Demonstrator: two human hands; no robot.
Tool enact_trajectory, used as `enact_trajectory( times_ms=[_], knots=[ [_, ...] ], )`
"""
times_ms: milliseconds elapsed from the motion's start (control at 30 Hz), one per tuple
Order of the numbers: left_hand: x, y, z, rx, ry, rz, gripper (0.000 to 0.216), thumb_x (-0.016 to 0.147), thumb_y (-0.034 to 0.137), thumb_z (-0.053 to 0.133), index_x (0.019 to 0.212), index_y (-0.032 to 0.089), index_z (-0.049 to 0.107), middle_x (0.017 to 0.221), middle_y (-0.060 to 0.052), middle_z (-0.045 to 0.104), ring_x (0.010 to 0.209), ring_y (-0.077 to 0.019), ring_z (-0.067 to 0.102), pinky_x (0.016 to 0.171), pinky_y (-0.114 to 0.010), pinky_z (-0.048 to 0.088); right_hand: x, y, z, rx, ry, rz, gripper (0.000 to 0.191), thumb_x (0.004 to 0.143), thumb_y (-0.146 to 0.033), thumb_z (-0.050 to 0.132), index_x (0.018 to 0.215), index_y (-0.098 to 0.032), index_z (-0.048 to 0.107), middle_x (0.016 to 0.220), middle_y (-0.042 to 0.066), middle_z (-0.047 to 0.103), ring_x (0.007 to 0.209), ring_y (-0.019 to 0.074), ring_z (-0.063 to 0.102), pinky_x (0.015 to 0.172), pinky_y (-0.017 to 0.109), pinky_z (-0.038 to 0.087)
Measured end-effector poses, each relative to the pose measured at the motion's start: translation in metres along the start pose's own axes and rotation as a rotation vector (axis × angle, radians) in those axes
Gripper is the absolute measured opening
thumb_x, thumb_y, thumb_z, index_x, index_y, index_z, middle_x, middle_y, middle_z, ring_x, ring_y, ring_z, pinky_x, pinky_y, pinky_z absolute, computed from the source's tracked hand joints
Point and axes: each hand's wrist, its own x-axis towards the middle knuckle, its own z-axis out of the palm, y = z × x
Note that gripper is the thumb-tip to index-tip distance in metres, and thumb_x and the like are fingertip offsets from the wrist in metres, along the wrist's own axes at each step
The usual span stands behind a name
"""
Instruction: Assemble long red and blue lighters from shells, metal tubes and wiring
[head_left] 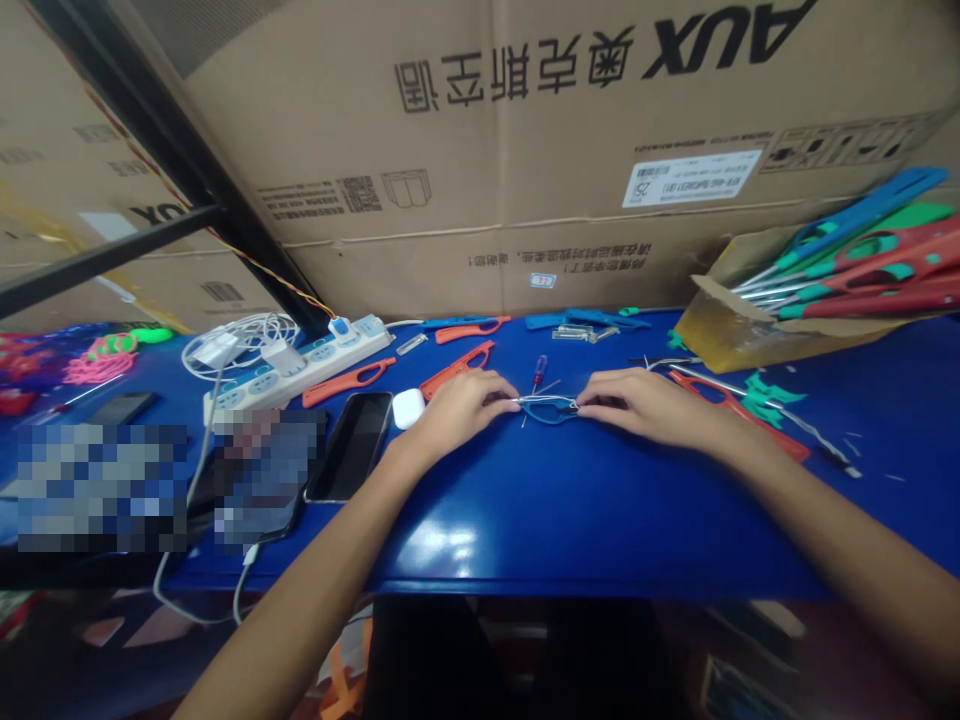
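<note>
On blue table [600,520], centre – left hand [459,405] & right hand [651,405] pinch ends of blue plastic handle [551,412] w/ thin metal strip [541,400]. Prob. light, stiff, slick – grip plastic, not strip

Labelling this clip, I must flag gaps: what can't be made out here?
- Head view: the left hand and right hand cover both ends of the blue part they hold.
- Head view: a pixelated patch hides things left of the phone.
- Head view: the right edge cuts off the tools in the cardboard box.
</note>
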Motion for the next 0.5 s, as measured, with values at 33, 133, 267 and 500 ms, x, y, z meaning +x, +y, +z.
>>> enact_trajectory(
  times_ms=[33,133,267,500],
  knots=[
    [0.0,0.0,0.0,0.001,-0.008,-0.001,0.017,0.097,0.034,0.063,0.103,0.022,0.073,0.102,-0.003,0.074,0.094,-0.0193,0.067,0.085,-0.031,0.049,0.0,0.0,-0.001,-0.004,-0.008,0.002,0.031,0.101,-0.042,0.051,0.105,-0.021,0.073,0.105,0.006,0.073,0.093,0.0215,0.068,0.082,0.035,0.05],
    [0.0,0.001,0.0,0.023,-0.016,0.006,0.016,0.096,0.034,0.065,0.101,0.022,0.074,0.102,-0.003,0.074,0.093,-0.0191,0.067,0.085,-0.032,0.049,-0.001,-0.002,-0.002,-0.019,-0.02,0.016,0.03,0.1,-0.041,0.052,0.104,-0.021,0.075,0.104,0.006,0.074,0.092,0.0211,0.068,0.08,0.035,0.05],
    [0.0,0.004,0.001,0.006,-0.01,0.026,0.016,0.096,0.033,0.065,0.101,0.021,0.073,0.102,-0.003,0.073,0.092,-0.0179,0.067,0.084,-0.031,0.05,-0.003,-0.004,-0.009,-0.044,-0.049,0.042,0.031,0.1,-0.042,0.053,0.103,-0.023,0.077,0.102,0.005,0.075,0.09,0.0208,0.069,0.078,0.034,0.049],
    [0.0,0.021,0.007,-0.015,-0.035,0.069,0.023,0.099,0.038,0.059,0.107,0.021,0.072,0.107,-0.004,0.07,0.102,-0.0197,0.065,0.091,-0.033,0.05,-0.014,0.005,-0.024,-0.067,-0.152,0.091,0.033,0.099,-0.05,0.052,0.099,-0.028,0.077,0.099,0.002,0.077,0.086,0.0203,0.069,0.076,0.033,0.046]
  ],
)
